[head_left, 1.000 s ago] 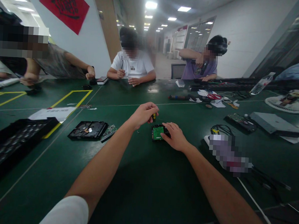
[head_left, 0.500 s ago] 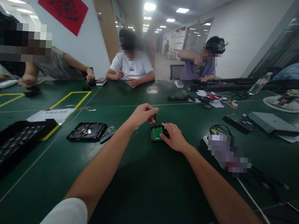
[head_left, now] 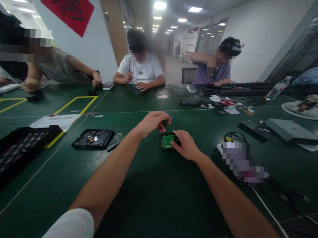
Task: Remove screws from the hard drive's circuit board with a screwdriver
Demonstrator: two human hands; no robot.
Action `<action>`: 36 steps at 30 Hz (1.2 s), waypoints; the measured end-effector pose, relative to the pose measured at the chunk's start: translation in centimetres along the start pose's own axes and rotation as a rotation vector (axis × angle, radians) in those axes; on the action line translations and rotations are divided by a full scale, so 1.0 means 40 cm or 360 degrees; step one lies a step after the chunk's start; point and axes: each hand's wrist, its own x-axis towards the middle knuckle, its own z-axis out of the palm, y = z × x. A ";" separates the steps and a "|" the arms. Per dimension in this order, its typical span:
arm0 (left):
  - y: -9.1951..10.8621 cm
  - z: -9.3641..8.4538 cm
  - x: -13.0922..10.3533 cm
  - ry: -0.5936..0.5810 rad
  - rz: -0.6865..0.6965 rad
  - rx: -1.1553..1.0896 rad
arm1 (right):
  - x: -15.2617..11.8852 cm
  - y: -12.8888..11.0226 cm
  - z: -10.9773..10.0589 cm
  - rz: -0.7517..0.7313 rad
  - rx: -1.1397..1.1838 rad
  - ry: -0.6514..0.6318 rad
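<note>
Head view: room and table match the picture from a second ago; what differs is at the left hand (head_left: 156,124), where yellow showed and now only dark does. Pale walls and rows of ceiling lights (head_left: 160,5) stretch back behind a wide green table (head_left: 143,197); people sit along its far side. On the table, a black tray (head_left: 25,148) lies at left, a metal box (head_left: 290,130) at right, and a flat black case (head_left: 93,139) left of the hands. Both bare forearms reach forward. The right hand (head_left: 186,144) is curved over the drive (head_left: 167,141), gripping its right side, thumb on the green face. Left wrist bent, thumb and fingers pinch a dark piece (head_left: 164,124), partly hidden, just beyond the drive.
</note>
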 end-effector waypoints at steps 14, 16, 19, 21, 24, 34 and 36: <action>-0.018 -0.001 0.013 0.0288 -0.0059 0.0041 | 0.001 0.006 0.003 0.0021 0.0034 -0.0030; -0.019 0.001 0.013 0.0348 -0.0038 0.0132 | 0.001 0.006 0.002 0.0030 0.0035 -0.0037; -0.015 0.005 0.011 0.0264 -0.0018 0.0191 | 0.002 0.006 0.002 0.0018 0.0026 -0.0035; -0.010 0.006 0.008 0.0174 -0.0019 0.0193 | 0.002 0.006 0.002 0.0004 0.0012 -0.0019; -0.002 0.006 0.001 0.0124 -0.0002 0.0175 | 0.003 0.006 0.004 -0.0009 -0.0009 0.0003; 0.009 0.013 -0.007 -0.0007 -0.0025 0.0030 | 0.002 0.006 0.005 0.0016 -0.0013 -0.0025; 0.002 0.009 -0.001 0.0107 -0.0027 0.0124 | 0.002 0.005 0.003 0.0019 -0.0001 -0.0038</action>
